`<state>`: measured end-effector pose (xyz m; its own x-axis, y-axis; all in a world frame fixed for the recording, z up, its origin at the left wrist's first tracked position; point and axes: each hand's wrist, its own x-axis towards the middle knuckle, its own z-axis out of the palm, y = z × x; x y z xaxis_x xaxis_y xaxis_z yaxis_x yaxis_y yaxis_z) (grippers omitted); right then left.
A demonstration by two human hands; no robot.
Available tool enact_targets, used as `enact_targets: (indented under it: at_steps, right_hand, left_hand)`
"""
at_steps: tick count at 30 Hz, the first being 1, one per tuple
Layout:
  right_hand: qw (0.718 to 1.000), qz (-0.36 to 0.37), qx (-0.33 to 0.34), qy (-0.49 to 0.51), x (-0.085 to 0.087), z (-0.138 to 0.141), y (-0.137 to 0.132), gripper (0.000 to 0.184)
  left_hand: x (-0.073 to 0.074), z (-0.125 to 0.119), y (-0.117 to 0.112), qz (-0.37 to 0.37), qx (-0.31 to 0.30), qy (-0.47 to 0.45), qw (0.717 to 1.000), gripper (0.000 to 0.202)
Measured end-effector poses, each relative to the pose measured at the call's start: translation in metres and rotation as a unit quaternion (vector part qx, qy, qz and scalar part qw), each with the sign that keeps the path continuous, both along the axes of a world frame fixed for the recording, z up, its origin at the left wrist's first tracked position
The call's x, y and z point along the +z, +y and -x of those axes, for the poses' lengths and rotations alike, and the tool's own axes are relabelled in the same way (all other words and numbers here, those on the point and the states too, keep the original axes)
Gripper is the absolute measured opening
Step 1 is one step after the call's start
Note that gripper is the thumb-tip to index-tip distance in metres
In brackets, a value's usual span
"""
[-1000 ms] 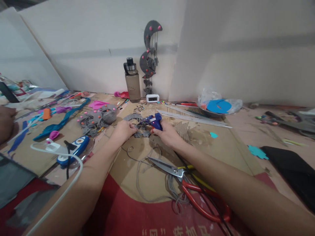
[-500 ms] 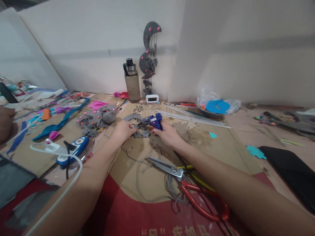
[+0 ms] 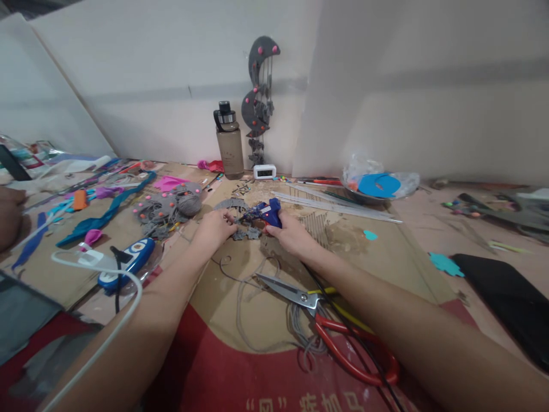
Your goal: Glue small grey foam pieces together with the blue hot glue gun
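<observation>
My right hand (image 3: 288, 232) is wrapped round a blue glue gun (image 3: 270, 212), its nozzle pointing left towards my other hand. The fingers of my left hand (image 3: 217, 229) are pinched together at the nozzle's tip; what they hold is too small to make out. Just below the nozzle lie grey cut-out pieces (image 3: 247, 234) on the cardboard (image 3: 227, 320). Behind my left fingers a curved grey piece (image 3: 232, 203) is partly hidden. Grey cord (image 3: 240, 309) trails over the cardboard in front of both hands.
Red-handled scissors (image 3: 295, 293) lie open below my right forearm. A bottle (image 3: 230, 149) and a small white clock (image 3: 265, 171) stand by the wall, near a hanging crescent ornament (image 3: 257, 51). Grey yarn (image 3: 169, 207) sits left, a phone (image 3: 506, 303) right. Another person's hand (image 3: 11, 214) shows far left.
Both hands stay almost in place, the glue gun's nozzle still at my left fingertips. The whole view has shifted very slightly.
</observation>
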<state>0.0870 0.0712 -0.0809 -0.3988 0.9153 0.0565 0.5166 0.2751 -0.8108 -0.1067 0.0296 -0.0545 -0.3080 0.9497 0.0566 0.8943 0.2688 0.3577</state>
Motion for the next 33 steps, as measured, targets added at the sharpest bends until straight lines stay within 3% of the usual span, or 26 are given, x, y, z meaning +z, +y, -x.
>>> enact_targets:
  at_steps: [4, 21, 33]
  right_hand:
    - [1.0, 0.006, -0.005, -0.002, 0.0, 0.001, -0.001, 0.019]
    - [0.999, -0.003, 0.003, 0.032, -0.005, 0.002, 0.003, 0.018]
    - [1.0, 0.014, -0.01, 0.024, 0.002, -0.001, 0.001, 0.021]
  left_hand:
    - [0.001, -0.002, -0.003, 0.002, -0.022, -0.008, 1.0, 0.02]
    - [0.007, -0.005, -0.005, 0.036, -0.009, -0.001, 0.999, 0.022]
    - [0.01, -0.007, -0.006, 0.046, 0.005, -0.008, 0.999, 0.022]
